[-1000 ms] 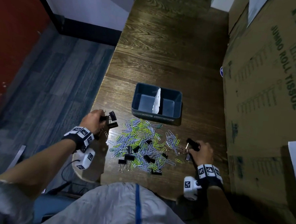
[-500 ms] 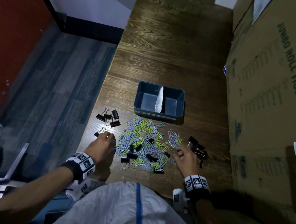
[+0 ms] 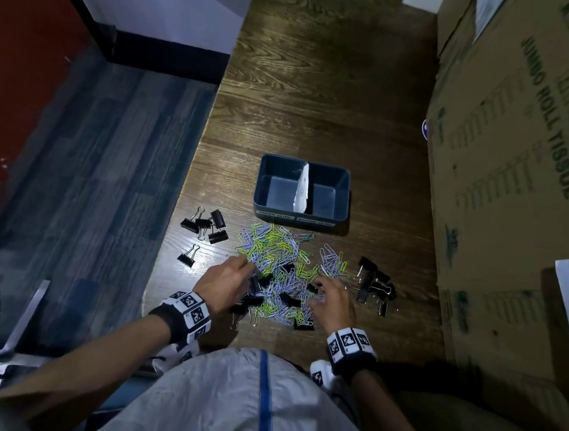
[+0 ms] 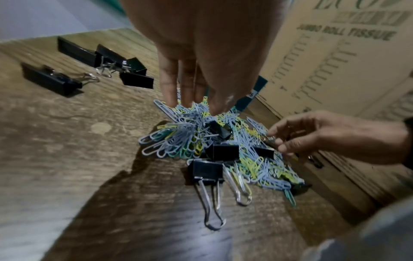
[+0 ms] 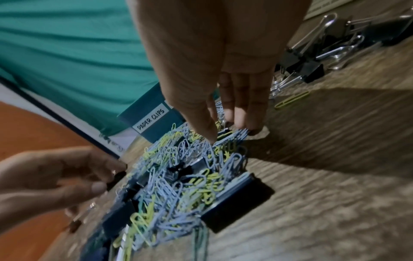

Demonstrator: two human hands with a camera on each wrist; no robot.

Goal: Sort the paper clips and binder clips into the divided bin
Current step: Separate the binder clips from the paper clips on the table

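Both hands are down in the mixed pile [image 3: 279, 275] of coloured paper clips and black binder clips on the wooden table [image 3: 318, 100]. Left hand [image 3: 226, 278] sits at the pile's left edge; in the left wrist view its fingers [image 4: 170, 84] hang straight and close together, tips touching the paper clips, nothing gripped. Right hand [image 3: 333, 297] sits at the pile's right edge; in the right wrist view thumb and fingers [image 5: 241, 106] close toward a black binder clip half buried in paper clips, but whether the pinch is made cannot be told. Divided bin [image 3: 343, 199] stands straight ahead of the hands, just beyond the pile's far edge, its long axis running left to right, a white divider [image 3: 301, 191] splitting it into left and right compartments; both appear empty. Front labels show in the head view, and the right wrist view reads "PAPER CLIPS" on the label [image 5: 152, 118] nearer the left hand. Left hand is judged nearer the left compartment, right hand nearer the right. Loose binder clips lie in two groups apart from the pile: one left [image 3: 205, 226], one right [image 3: 374, 285]. Judgement: sorting into the bin has not begun.
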